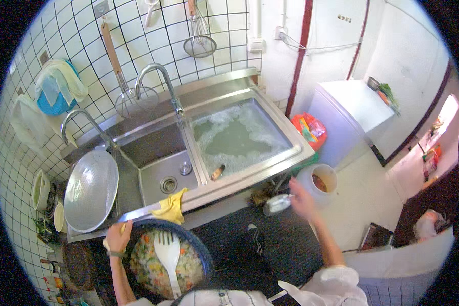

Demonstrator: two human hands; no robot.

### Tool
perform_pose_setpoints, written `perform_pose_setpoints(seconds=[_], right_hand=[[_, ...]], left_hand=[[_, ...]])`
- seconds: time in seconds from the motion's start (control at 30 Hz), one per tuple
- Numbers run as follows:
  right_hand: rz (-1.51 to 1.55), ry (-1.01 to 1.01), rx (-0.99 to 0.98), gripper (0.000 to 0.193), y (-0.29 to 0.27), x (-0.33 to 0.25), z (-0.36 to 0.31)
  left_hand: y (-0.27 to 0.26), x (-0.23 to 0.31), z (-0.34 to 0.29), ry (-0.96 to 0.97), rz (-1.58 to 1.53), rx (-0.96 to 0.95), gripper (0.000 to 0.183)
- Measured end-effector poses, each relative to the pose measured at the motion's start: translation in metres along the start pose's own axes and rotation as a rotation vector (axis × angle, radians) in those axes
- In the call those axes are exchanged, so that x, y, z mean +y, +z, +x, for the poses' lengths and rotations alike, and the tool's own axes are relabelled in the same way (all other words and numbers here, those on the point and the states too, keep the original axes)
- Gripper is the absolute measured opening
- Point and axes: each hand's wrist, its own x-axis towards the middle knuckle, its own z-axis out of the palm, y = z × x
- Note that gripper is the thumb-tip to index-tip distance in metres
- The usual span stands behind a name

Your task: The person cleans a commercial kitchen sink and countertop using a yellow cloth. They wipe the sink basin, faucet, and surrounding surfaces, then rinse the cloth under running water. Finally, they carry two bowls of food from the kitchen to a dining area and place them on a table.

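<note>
My left hand [118, 237] is closed at the left rim of a dark blue round pot [207, 251], held low in front of me. Inside lies fried rice [143, 262] with orange and green bits. A white slotted spatula [167, 254] rests on the rice, its handle toward me. Out to the right, my right hand [304, 200] has its fingers closed around a pale, scoop-like thing [278, 204], too blurred to name surely. Just beyond that hand stands a white bucket [333, 179] with brownish stuff at its bottom.
A steel double sink [219, 191] spans the front; soapy water [234, 137] fills its right basin. A large metal bowl [92, 191] leans at its left end, and a yellow cloth [170, 207] hangs over the front edge. A white chest freezer [349, 107] stands at the far right.
</note>
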Motion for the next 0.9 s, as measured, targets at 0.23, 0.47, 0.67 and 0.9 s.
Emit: perform_pose_setpoints(seconds=[0.23,0.47,0.67,0.9], right_hand=[[0.507,0.208,-0.173,0.047,0.043,0.102,0.409],[0.563,0.330,-0.139,0.033,0.109,0.178,0.633],[0.312,0.383,-0.037,0.044,0.132,0.189,0.691],[0.398,0.240,-0.063,0.039,0.127,0.184,0.658]], left_hand=[[-0.018,-0.007,-0.023,-0.441,-0.026,-0.010,0.055],[-0.021,0.081,-0.072,-0.771,-0.166,0.032,0.056],[-0.003,0.096,-0.101,-0.810,-0.140,0.131,0.059],[-0.002,0.088,-0.108,-0.757,-0.188,0.089,0.060]])
